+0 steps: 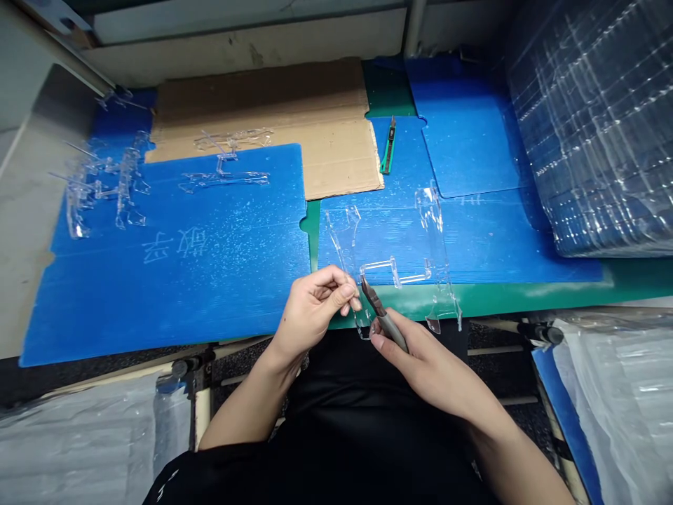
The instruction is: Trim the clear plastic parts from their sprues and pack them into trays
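My left hand (314, 306) is closed in a pinch on the near left part of a clear plastic moulded frame (431, 231), which spreads over the blue sheet and the table's front edge. My right hand (415, 358) grips grey cutters (383, 317), their dark tip touching the clear frame right beside my left fingertips. Both hands hover over the table's front edge, above my dark lap.
A large blue corrugated sheet (173, 266) with white marks lies at left, with clear plastic pieces (105, 186) piled at its far corner. Brown cardboard (294, 119) lies behind. A green utility knife (389, 146) rests mid-table. Wrapped stacks of clear parts (599, 126) fill the right.
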The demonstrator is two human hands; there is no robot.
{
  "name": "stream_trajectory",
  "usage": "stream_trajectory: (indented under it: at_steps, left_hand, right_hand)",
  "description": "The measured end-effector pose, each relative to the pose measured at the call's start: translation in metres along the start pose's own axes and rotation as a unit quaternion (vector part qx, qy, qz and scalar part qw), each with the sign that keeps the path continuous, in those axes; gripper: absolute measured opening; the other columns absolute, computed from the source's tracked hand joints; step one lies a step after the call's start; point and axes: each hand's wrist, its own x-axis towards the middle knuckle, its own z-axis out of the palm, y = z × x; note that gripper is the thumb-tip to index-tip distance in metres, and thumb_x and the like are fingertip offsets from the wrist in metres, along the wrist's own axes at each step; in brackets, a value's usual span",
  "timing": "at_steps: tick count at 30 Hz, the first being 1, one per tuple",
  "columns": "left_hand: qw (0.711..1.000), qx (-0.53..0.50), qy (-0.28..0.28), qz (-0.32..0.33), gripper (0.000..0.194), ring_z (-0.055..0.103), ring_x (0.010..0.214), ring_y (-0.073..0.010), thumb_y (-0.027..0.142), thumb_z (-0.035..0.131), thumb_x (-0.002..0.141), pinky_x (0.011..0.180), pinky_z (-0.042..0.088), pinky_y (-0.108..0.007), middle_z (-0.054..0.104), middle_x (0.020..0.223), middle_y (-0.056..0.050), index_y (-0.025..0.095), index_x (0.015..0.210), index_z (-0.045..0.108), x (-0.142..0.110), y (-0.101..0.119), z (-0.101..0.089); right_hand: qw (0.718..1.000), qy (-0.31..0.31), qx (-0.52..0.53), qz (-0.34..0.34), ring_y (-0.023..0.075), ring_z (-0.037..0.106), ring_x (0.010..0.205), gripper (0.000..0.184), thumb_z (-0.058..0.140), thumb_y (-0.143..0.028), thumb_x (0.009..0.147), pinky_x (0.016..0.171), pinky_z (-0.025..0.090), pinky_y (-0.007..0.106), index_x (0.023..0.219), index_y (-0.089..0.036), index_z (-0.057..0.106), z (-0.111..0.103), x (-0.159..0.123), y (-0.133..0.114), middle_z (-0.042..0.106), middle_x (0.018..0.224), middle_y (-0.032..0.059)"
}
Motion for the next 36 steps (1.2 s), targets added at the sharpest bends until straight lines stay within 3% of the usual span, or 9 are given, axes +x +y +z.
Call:
stream_trajectory:
  at_steps: [9, 15, 23, 36]
  left_hand:
    - [1.000, 0.000, -0.014, 0.002, 0.034, 0.060, 0.060, -0.0100, 0.045, 0.078, 0.101, 0.060, 0.049, -0.023, 0.076, 0.076, -0.004, 0.019, 0.081, 0.069, -0.001, 0.002, 0.000]
    - [0.999, 0.006, -0.041, -0.012, 0.030, 0.057, 0.059, -0.0107, 0.044, 0.077, 0.101, 0.058, 0.044, -0.023, 0.075, 0.073, -0.004, 0.019, 0.085, 0.073, -0.001, 0.001, -0.003]
    - [0.997, -0.024, -0.067, -0.032, 0.025, 0.071, 0.068, -0.0142, 0.042, 0.078, 0.101, 0.072, 0.055, -0.026, 0.076, 0.073, -0.003, 0.020, 0.088, 0.075, 0.001, 0.003, 0.001]
    - [0.995, 0.018, -0.084, -0.050, 0.029, 0.069, 0.068, -0.0153, 0.044, 0.078, 0.100, 0.072, 0.054, -0.027, 0.075, 0.072, -0.004, 0.020, 0.084, 0.074, 0.015, 0.014, 0.023]
  right_hand:
    - [0.999, -0.030, -0.004, -0.012, 0.0238, 0.059, 0.097, 0.026, 0.049, -0.047, 0.113, 0.093, 0.048, 0.044, 0.108, -0.025, 0.061, -0.004, -0.002, -0.004, 0.064, 0.102, 0.0026]
    - [0.999, -0.048, -0.002, 0.007, 0.0225, 0.058, 0.094, 0.013, 0.051, -0.022, 0.104, 0.084, 0.048, 0.038, 0.107, -0.025, 0.064, -0.007, -0.005, 0.000, 0.066, 0.104, 0.0031]
    - [0.992, -0.075, 0.095, 0.028, 0.0171, 0.048, 0.072, 0.008, 0.052, -0.025, 0.103, 0.070, 0.048, 0.032, 0.100, -0.025, 0.059, -0.005, -0.007, 0.010, 0.050, 0.082, -0.0014]
    - [0.975, -0.072, 0.207, 0.030, 0.0115, 0.036, 0.063, 0.005, 0.052, -0.022, 0.101, 0.059, 0.039, 0.025, 0.096, -0.023, 0.052, -0.010, -0.011, 0.021, 0.040, 0.075, -0.0055]
